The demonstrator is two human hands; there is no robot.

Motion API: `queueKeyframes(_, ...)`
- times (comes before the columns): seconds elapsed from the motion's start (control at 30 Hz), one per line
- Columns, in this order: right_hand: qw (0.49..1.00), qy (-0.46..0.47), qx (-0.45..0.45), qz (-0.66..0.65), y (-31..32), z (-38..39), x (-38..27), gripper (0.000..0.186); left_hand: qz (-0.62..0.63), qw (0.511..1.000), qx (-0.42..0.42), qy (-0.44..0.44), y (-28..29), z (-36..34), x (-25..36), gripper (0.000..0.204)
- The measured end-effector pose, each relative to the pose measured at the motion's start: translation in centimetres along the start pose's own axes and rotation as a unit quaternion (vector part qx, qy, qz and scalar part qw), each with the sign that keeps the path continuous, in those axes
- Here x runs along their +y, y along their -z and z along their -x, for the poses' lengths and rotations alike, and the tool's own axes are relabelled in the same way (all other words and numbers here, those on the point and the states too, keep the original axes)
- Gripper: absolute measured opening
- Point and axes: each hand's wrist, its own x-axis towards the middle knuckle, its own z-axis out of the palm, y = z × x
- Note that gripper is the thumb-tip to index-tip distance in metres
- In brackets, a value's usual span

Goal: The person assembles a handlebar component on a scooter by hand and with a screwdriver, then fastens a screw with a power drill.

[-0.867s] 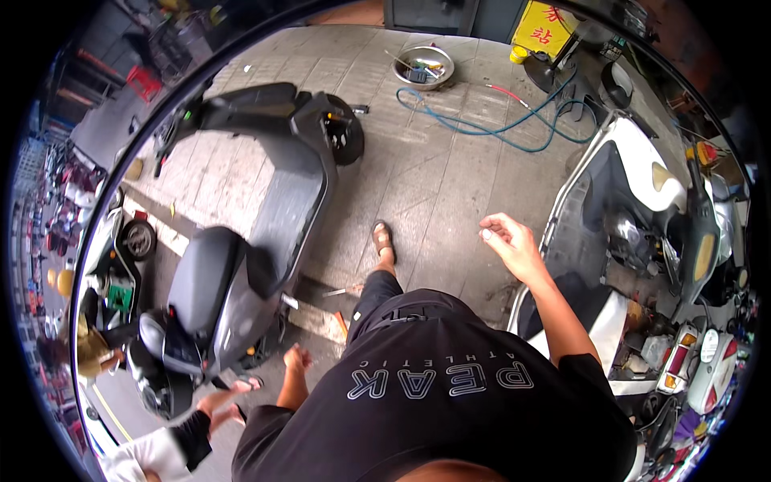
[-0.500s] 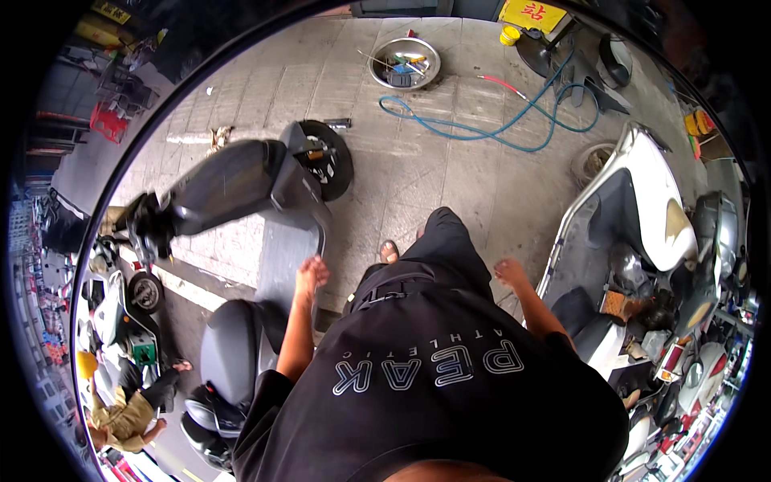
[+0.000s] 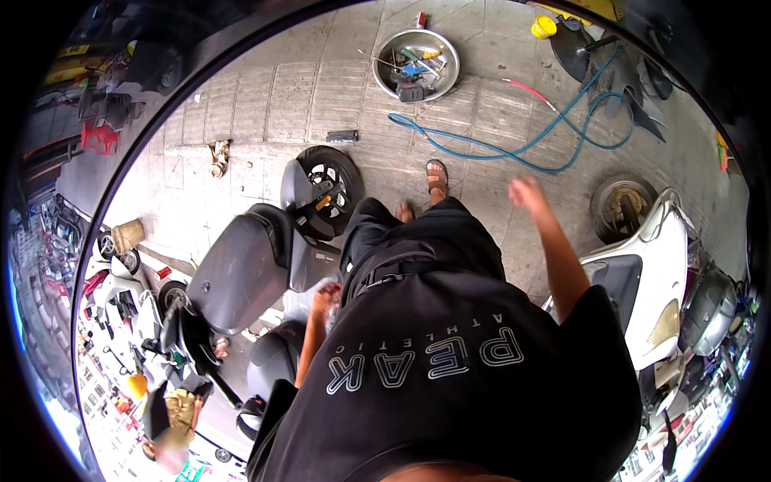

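Person is standing on grey paving, seen from above, dark shirt and dark shorts filling the lower middle of the view; left arm is hanging down close along the body, elbow slightly bent, left hand (image 3: 325,296) lowered beside the hip with fingers loosely spread and nothing gripped, hovering just beside the grey scooter (image 3: 241,269), whether it is touching the bodywork cannot be told; the scooter is lying tilted at the person's left, its front wheel (image 3: 325,189) pointing toward the far side of the paving, its black seat (image 3: 269,365) nearer the lower edge; right arm is reaching out and forward, nearly straight, forearm bare, right hand (image 3: 528,193) blurred, fingers seeming open and empty, raised over bare paving and well apart from any object; nearest to it is the blue hose (image 3: 514,149) looping across the paving ahead, and the white scooter (image 3: 650,273) standing at the person's right with a loose wheel (image 3: 622,205) just beyond it; a round metal bowl (image 3: 416,64) holding small tools is sitting near the far edge of the paving; one sandalled foot (image 3: 437,177) is showing ahead of the shorts; another person (image 3: 173,418) is crouching at the lower left, blurred
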Motion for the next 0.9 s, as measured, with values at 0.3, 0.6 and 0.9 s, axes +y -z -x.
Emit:
queueKeyframes(0.3, 0.997, 0.008, 0.074, -0.026, -7.1, -14.1, -19.0, 0.033, -0.246, 0.905, -0.056, -0.342, 13.9, -8.2, 0.2, 0.021)
queueKeyframes(0.6, 0.978, -0.168, -0.091, -0.089, -19.0, -15.6, -12.9, 0.025, 0.067, 0.994, 0.057, -0.068, 13.0, -11.5, 36.5, 0.023)
queueKeyframes(0.9, 0.970, -0.225, -0.034, 0.089, -30.0, -29.8, -27.3, 0.023, 0.064, 0.977, 0.054, -0.195, 18.7, -27.6, 59.6, 0.031)
